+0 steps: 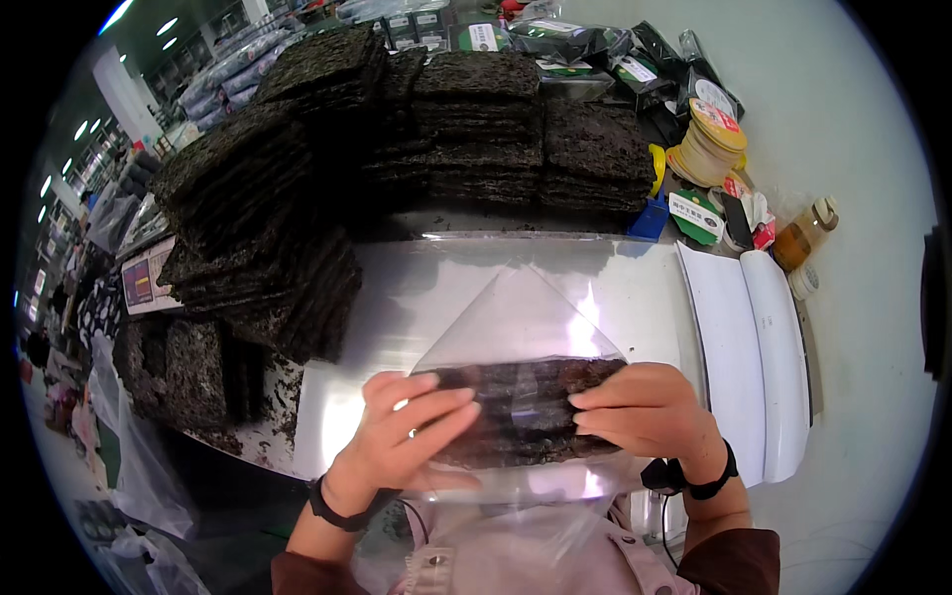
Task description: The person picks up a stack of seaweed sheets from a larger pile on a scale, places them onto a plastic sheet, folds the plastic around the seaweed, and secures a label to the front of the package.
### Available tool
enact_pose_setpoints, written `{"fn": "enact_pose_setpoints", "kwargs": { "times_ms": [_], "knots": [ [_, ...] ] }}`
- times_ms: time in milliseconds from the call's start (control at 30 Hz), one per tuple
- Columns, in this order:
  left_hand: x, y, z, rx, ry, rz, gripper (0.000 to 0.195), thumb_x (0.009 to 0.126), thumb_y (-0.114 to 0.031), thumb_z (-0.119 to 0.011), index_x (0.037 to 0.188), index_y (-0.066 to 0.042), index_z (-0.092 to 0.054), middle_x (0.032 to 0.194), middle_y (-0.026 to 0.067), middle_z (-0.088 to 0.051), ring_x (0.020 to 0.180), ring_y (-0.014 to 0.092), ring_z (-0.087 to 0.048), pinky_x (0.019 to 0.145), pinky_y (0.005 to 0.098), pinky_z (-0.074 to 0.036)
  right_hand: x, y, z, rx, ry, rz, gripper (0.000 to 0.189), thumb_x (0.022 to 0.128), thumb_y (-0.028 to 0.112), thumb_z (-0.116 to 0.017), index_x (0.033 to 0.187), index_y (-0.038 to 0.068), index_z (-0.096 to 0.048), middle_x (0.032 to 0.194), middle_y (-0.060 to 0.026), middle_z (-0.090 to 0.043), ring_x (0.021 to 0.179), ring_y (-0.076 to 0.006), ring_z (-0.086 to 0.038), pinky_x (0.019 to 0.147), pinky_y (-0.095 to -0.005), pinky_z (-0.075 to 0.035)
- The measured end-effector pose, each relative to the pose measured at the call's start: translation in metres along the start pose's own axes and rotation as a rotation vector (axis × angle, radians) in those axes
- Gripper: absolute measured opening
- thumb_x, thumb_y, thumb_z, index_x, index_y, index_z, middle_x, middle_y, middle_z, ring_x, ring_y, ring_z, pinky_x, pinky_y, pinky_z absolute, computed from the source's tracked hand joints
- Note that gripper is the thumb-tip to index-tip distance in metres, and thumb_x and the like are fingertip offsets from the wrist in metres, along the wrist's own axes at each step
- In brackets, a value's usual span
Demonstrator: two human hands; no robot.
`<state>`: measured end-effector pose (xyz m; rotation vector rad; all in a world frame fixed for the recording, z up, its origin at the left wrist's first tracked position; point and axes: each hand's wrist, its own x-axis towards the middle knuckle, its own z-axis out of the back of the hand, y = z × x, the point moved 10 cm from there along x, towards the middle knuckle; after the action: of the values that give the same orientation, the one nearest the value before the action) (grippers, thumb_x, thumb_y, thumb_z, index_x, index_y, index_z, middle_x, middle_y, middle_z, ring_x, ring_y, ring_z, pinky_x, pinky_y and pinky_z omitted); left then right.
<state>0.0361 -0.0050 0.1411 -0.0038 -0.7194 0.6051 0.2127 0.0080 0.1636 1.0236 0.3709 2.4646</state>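
Before me, a dark, dried sheet-like bundle, apparently seaweed (pixel 520 409), lies crosswise under clear plastic film. My left hand (pixel 420 428) grips its left end, fingers spread over the film and thumb below. My right hand (pixel 643 416) pinches the right end between thumb and fingers. A pointed flap of the clear plastic film (pixel 513 312) extends beyond the bundle's far edge, over the shiny work surface (pixel 387 297). More film hangs towards my body from the near edge. Black bands circle both wrists.
Tall stacks of dark dried sheets (pixel 476 134) line the far side, with more stacks (pixel 253 260) at left. On the right are white paper (pixel 725 364), a tape roll (pixel 706 149), a phone (pixel 736 222), a bottle of amber liquid (pixel 803 234) and black packages (pixel 654 74).
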Motion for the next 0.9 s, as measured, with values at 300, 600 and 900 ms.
{"fn": "enact_pose_setpoints", "kwargs": {
  "times_ms": [300,600,900],
  "knots": [
    [0.045,-0.009,-0.028,-0.416,0.398,-0.055,0.061,0.068,-0.030,-0.073,0.119,-0.001,-0.058,0.122,0.0127,-0.059,0.120,0.029,-0.050,0.101,0.0395,-0.040,0.019,-0.026,-0.029,0.152,0.132,-0.166,0.024,0.071,0.013,-0.072,0.091,0.001,-0.066,0.102,-0.0114,-0.065,0.079,-0.0282,-0.061,0.068,-0.0342,-0.049],
    [0.042,0.006,-0.031,-0.616,0.385,0.009,0.057,0.064,-0.018,-0.074,0.116,0.001,-0.060,0.122,0.0113,-0.059,0.114,0.030,-0.056,0.097,0.0383,-0.044,-0.011,-0.012,-0.012,0.032,0.161,-0.033,0.047,0.067,0.029,-0.078,0.106,0.007,-0.065,0.095,-0.0064,-0.064,0.079,-0.0244,-0.057,0.070,-0.0330,-0.044],
    [0.037,-0.004,-0.033,-0.593,0.414,-0.061,0.051,0.065,-0.015,-0.072,0.114,-0.005,-0.063,0.122,0.0094,-0.059,0.116,0.029,-0.054,0.097,0.0385,-0.043,0.001,-0.040,-0.004,0.308,0.054,-0.299,0.027,0.067,0.013,-0.077,0.091,0.007,-0.067,0.098,-0.0114,-0.064,0.076,-0.0245,-0.058,0.069,-0.0350,-0.046]
  ]
}}
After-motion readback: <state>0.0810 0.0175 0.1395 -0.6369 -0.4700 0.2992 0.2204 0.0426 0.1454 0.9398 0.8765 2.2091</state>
